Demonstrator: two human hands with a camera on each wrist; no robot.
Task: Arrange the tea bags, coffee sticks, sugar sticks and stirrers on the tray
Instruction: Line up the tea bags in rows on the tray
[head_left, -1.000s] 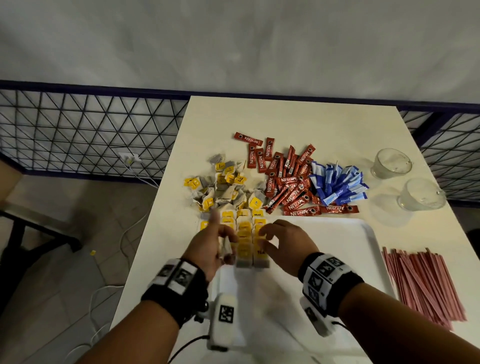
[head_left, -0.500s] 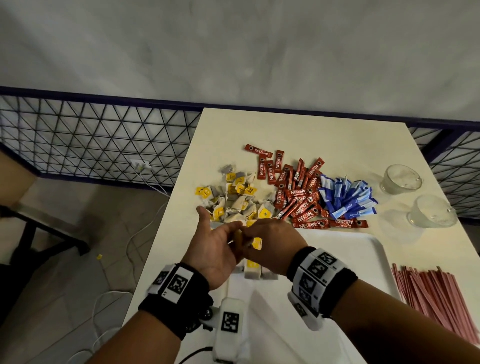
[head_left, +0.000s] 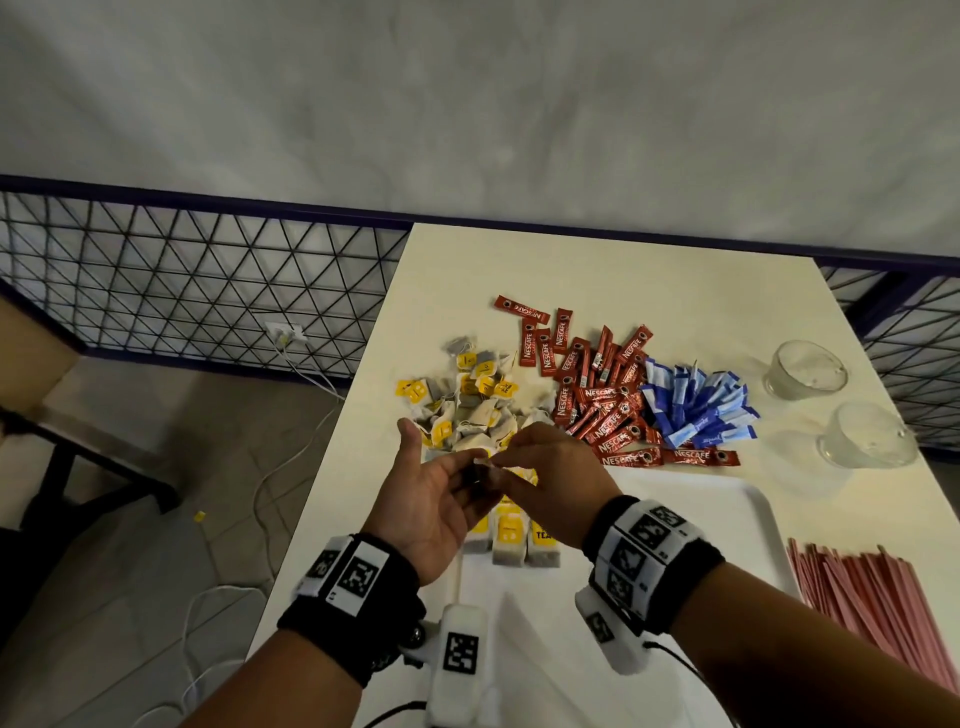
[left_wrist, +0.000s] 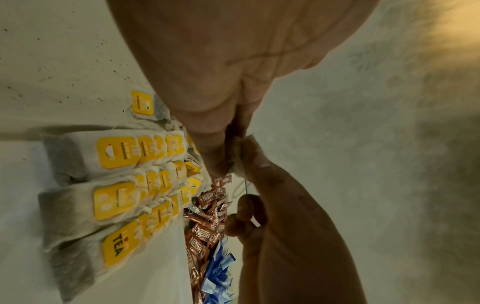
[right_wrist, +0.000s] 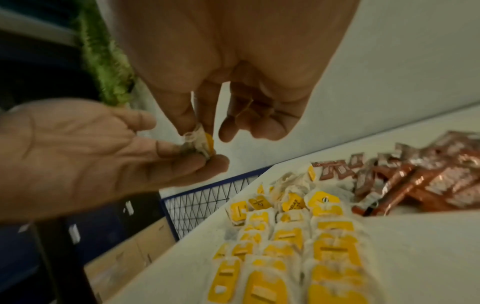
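Tea bag (right_wrist: 198, 142) hangs in mid-air between both hands, above the near rows of tea bags (head_left: 511, 538) already laid on the white tray (head_left: 727, 509). The right hand (head_left: 558, 480) pinches its top edge between thumb and forefinger, the other fingers loosely curled below and touching nothing. The left hand (head_left: 431, 493) lies palm up, thumb spread wide; its fingertips (right_wrist: 205, 162) close on the bag's lower end from underneath (the yellow tag faces away from the left palm in the right wrist view). In the left wrist view a thin string (left_wrist: 245, 187) drops from the bag toward the right hand's curled fingers.

Beyond the tray's far edge sits the loose heap of tea bags (head_left: 470, 410), with the red coffee sticks (head_left: 597, 395) beside it and the blue sugar sticks (head_left: 696, 405) further right. The pink stirrers (head_left: 872, 592) lie on the table (head_left: 623, 275) to the right of the tray, and two clear cups (head_left: 805, 370) stand near the table's right edge.
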